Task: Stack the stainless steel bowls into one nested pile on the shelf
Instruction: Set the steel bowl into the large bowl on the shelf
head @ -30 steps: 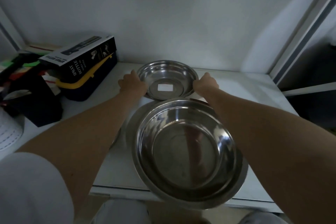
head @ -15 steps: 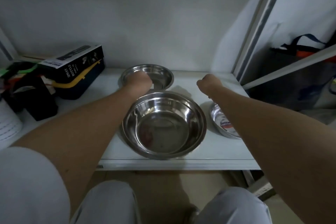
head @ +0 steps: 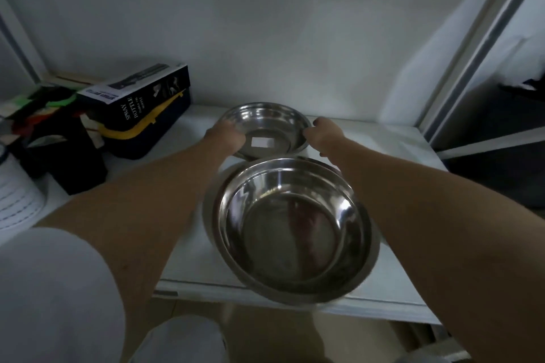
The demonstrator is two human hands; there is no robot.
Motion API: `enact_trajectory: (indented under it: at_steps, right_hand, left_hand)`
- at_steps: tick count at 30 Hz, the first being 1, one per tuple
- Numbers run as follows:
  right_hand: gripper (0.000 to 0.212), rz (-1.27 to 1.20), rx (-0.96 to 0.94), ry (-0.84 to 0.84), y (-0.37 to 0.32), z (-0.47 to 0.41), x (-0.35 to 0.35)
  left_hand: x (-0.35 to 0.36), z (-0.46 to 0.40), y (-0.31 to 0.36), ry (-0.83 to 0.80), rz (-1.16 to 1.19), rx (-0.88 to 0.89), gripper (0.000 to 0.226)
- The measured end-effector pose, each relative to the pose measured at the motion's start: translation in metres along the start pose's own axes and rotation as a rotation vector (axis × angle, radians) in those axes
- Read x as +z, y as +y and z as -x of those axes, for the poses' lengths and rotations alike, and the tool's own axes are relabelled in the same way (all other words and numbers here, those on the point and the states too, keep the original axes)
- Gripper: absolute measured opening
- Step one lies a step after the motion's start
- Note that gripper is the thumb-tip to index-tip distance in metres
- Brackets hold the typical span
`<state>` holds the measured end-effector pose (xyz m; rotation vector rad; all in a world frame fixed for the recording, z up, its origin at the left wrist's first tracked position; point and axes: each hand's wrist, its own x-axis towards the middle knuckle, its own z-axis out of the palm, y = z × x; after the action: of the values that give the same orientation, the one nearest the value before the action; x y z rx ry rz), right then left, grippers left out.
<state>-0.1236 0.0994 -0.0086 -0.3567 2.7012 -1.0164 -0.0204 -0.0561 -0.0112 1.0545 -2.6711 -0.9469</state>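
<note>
A small stainless steel bowl with a white sticker inside is at the back of the white shelf, tilted toward me. My left hand grips its left rim and my right hand grips its right rim. In front of it a large steel bowl sits near the shelf's front edge, and its front overhangs that edge. A wider steel rim shows around its left side, so it seems nested in another bowl. Whether the small bowl touches the shelf is hidden.
A black "Spray Bottle" box lies on a dark blue case with a yellow handle at the back left. A black holder and a white ribbed container stand further left. A metal upright bounds the shelf's right side.
My right hand moved left from beside the large bowl onto the small bowl's right rim. The view shifted closer and left, and the bowl seen under my right arm is out of sight.
</note>
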Motion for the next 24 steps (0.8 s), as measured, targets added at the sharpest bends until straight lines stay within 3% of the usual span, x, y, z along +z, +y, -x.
enact_trajectory:
  at_steps: [11,17,24]
  right_hand:
    - [0.04,0.023,0.007,0.017,-0.01,-0.061,0.025]
    - [0.038,-0.036,0.061,0.063,-0.014,-0.062,0.019]
    - [0.042,-0.096,0.069,0.151,-0.025,-0.031,-0.017]
  left_hand:
    - [0.009,-0.064,-0.007,-0.019,-0.021,-0.04,0.046]
    - [0.005,-0.072,-0.009,0.069,0.075,-0.15,0.056]
    - [-0.02,-0.045,0.017,0.168,0.182,-0.068,0.041]
